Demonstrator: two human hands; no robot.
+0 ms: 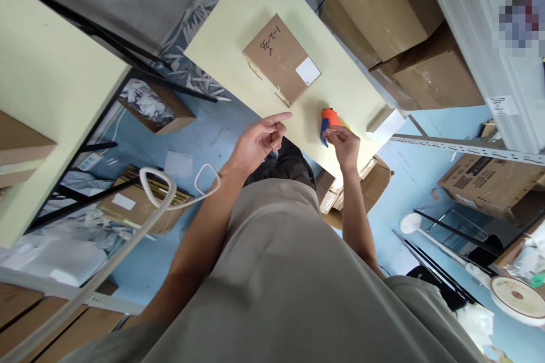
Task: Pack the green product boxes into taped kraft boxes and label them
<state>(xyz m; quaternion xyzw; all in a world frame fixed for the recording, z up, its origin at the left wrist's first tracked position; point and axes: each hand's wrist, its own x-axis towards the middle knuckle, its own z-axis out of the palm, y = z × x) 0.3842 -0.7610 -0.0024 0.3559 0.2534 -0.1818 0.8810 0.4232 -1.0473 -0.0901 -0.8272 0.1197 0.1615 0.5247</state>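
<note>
My left hand (261, 142) hovers by the table's near edge, with its index finger stretched toward the cardboard box and its other fingers loosely curled. Nothing shows in it. My right hand (346, 146) is closed in a pinch at the blue handle of an orange and blue hand tool (329, 117), over the table. A bit of yellow shows at the tool's right side; my fingers hide part of it. Beyond my hands, a flat cardboard box (279, 62) with black handwriting and a white label lies on the pale yellow table (230, 28).
A small white-topped box (385, 125) stands at the table's right edge. Large cartons (383, 0) fill the shelf behind it. Below the right edge is an open carton (374, 184). A white tubular stand (159, 204) rises at my left, near a second table (51, 74).
</note>
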